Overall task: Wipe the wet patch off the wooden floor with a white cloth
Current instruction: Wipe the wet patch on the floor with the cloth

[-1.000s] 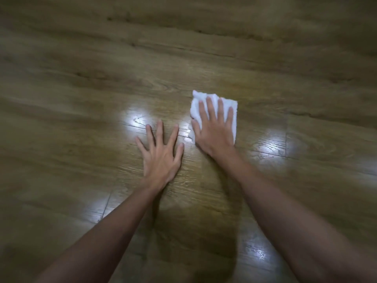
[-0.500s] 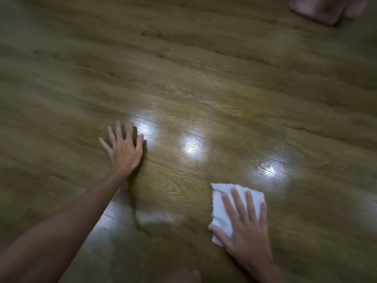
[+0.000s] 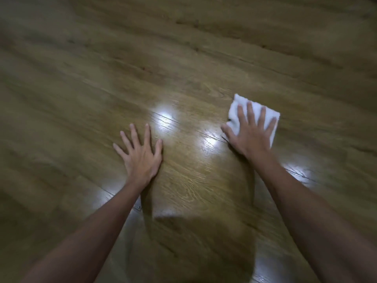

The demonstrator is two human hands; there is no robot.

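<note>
- A wooden floor point(image 3: 183, 58) of long brown planks fills the view, with bright glare spots on its sheen.
- The right hand point(image 3: 252, 137) lies flat, fingers spread, pressing down on a folded white cloth point(image 3: 269, 115) rather than clasping it.
- The left hand point(image 3: 140, 154) is splayed palm-down on bare boards, holding nothing.
- The cloth sits right of centre; between the hands the floor shines, but blur hides any wet patch's edge.
</note>
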